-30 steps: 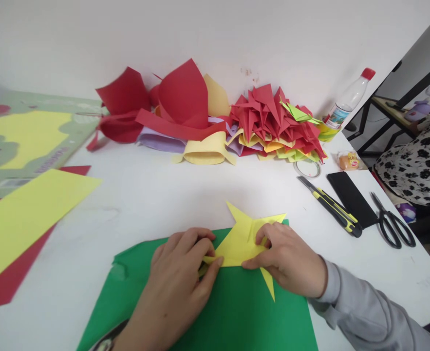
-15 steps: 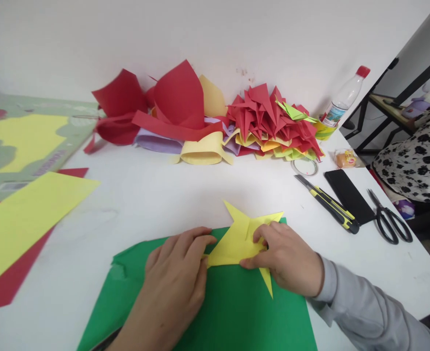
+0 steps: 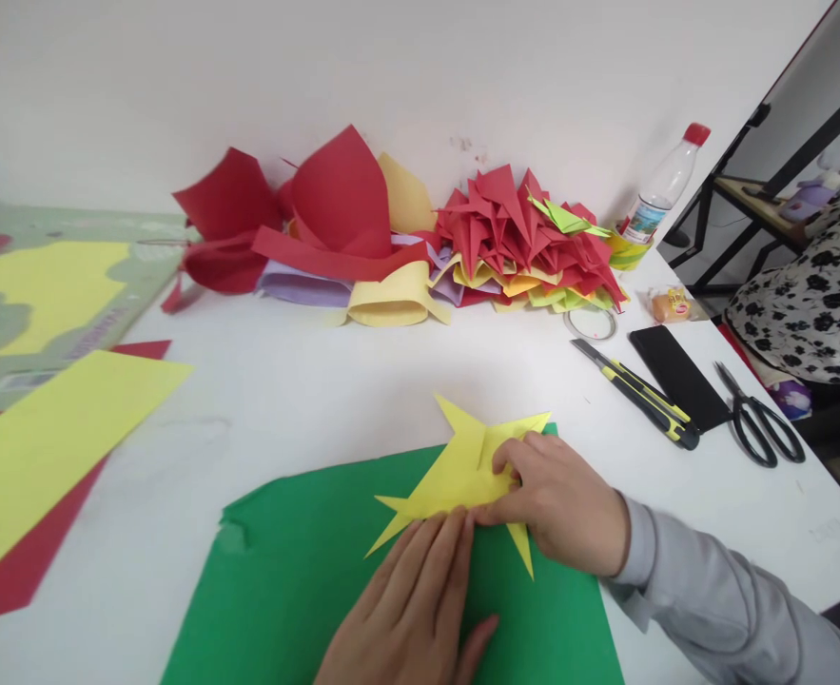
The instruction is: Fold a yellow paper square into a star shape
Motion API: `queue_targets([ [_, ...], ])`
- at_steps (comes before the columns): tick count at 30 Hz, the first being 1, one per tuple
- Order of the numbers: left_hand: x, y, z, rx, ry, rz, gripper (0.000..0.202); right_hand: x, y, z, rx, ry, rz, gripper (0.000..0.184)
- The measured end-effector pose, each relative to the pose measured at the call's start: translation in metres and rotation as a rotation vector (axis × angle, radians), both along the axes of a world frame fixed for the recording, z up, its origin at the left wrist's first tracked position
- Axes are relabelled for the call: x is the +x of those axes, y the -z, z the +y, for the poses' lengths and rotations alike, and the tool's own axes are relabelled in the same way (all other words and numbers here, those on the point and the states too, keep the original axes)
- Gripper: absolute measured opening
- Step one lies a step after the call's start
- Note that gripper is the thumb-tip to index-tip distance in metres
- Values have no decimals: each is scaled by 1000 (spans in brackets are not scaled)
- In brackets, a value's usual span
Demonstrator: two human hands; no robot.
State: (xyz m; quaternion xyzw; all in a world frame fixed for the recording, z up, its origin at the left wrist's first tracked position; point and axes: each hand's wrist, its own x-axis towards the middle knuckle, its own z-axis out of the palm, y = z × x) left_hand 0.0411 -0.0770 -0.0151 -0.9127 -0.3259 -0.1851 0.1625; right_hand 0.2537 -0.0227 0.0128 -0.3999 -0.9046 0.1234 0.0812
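A yellow folded paper shape with several pointed tips lies on a green sheet. My right hand pinches the yellow paper near its right side, thumb along the lower edge. Flat and with fingers stretched out, my left hand rests on the green sheet, its fingertips at the yellow paper's lower edge beside my right thumb. Two thin yellow points stick out left of those fingertips. Part of the yellow shape is hidden under my right fingers.
At right lie a utility knife, a black flat object, scissors and a tape roll. Folded red papers, a bottle and red curved paper pieces line the wall. A yellow sheet lies left.
My left hand has moved right and toward me, from the yellow paper's left tip to its lower edge, uncovering the left points. My right hand keeps its hold.
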Motion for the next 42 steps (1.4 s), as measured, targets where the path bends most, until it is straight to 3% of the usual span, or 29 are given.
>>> queue_targets([
  [7, 2, -2, 4, 9, -57, 43, 57, 1, 2, -1, 6, 2, 18, 29],
  [12, -1, -3, 3, -32, -104, 108, 53, 2, 0, -1, -16, -9, 20, 27],
  [20, -3, -11, 7, 46, -181, 172, 49, 2, -2, 0, -21, -6, 9, 31],
  [26, -2, -6, 7, 97, -140, 193, 53, 0, -2, -2, 56, -13, -24, 30],
  [31, -4, 0, 8, 35, -122, 134, 61, 0, -2, -1, 83, -38, -33, 28],
  [42, -6, -5, 9, -44, -91, 92, 63, 12, 3, 13, -94, -93, 138, 40],
])
